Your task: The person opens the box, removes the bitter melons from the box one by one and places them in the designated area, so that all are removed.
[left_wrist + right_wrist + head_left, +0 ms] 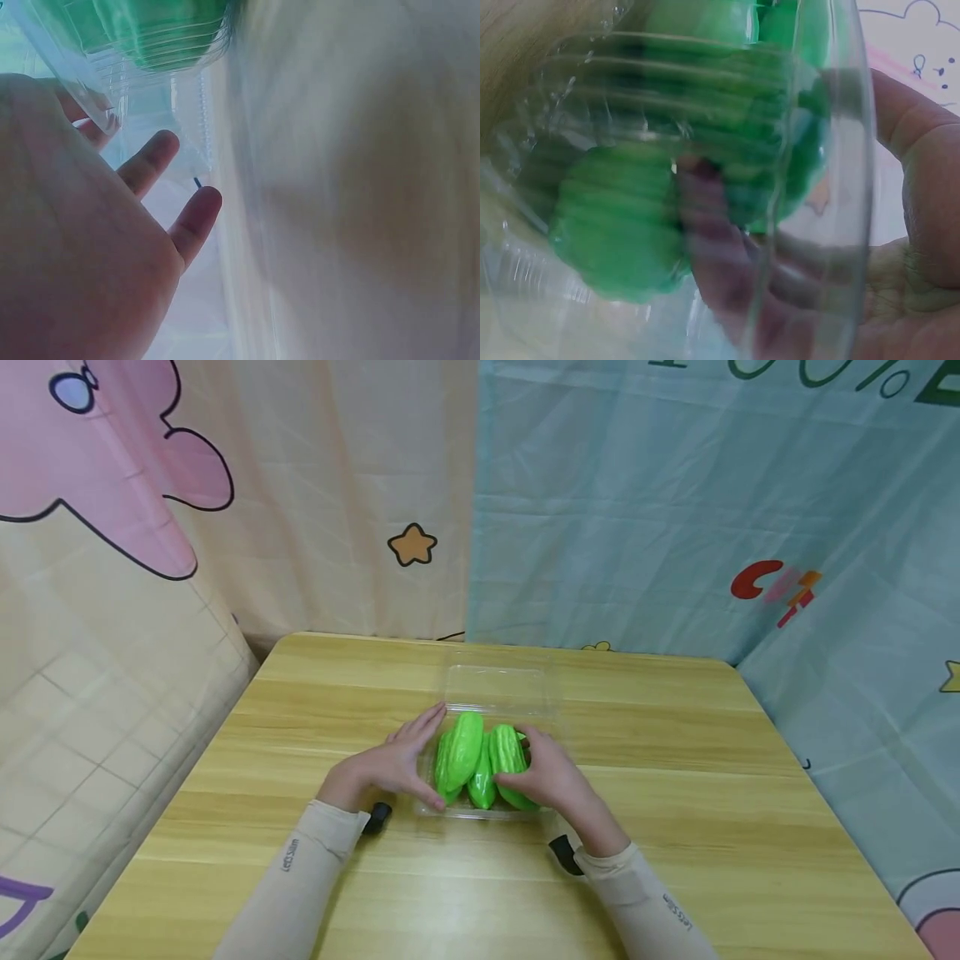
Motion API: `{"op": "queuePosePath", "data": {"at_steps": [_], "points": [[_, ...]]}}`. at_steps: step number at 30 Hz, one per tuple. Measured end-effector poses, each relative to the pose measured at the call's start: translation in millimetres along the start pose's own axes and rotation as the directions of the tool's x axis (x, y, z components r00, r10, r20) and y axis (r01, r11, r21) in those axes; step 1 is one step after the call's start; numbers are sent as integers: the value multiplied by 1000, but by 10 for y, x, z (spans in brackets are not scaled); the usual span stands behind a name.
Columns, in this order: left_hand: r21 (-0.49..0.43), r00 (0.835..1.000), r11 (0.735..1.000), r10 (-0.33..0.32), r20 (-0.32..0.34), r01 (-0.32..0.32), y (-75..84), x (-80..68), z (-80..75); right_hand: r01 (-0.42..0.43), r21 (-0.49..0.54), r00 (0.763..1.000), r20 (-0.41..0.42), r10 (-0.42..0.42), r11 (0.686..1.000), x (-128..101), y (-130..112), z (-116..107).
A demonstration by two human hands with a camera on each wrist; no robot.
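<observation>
Several bright green, ridged bitter melons (465, 747) lie heaped in a clear plastic clamshell box (480, 815) on the table. At the box's left side, my left hand (397, 766) rests with its fingers stretched along the rim and its thumb at the front corner. The left wrist view shows those fingers (150, 161) fairly straight against the clear wall. On the right, my right hand (549, 772) grips a bitter melon (507, 750) between thumb and fingers. Through the clear wall in the right wrist view, a fingertip reaches down beside another bitter melon (622, 225).
The box's transparent lid (495, 683) lies folded back behind it. A wooden table (660, 827) carries everything, with printed curtains (637, 510) hanging along its back and sides. Black wrist straps (377, 818) show by both sleeves.
</observation>
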State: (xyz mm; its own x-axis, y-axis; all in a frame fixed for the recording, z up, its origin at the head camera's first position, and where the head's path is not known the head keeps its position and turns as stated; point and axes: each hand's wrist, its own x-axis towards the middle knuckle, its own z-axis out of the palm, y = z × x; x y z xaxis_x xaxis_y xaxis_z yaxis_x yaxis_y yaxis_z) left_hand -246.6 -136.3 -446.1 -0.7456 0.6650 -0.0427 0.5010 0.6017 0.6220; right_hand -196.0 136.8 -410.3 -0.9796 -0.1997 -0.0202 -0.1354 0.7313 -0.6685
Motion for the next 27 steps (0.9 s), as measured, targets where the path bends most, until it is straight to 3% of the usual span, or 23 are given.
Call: {"op": "queuePosePath", "data": {"at_steps": [7, 16, 27], "points": [[-19, 1000, 1000, -18, -2, 18, 15, -27, -28, -26, 96, 1000, 8, 25, 995, 2, 14, -13], [-30, 999, 999, -27, 30, 28, -2, -63, -43, -15, 145, 1000, 14, 13, 989, -16, 40, -92], [-45, 999, 999, -26, 36, 28, -11, -89, -80, 14, 225, 999, -36, -6, 974, -29, 157, -489]]}}
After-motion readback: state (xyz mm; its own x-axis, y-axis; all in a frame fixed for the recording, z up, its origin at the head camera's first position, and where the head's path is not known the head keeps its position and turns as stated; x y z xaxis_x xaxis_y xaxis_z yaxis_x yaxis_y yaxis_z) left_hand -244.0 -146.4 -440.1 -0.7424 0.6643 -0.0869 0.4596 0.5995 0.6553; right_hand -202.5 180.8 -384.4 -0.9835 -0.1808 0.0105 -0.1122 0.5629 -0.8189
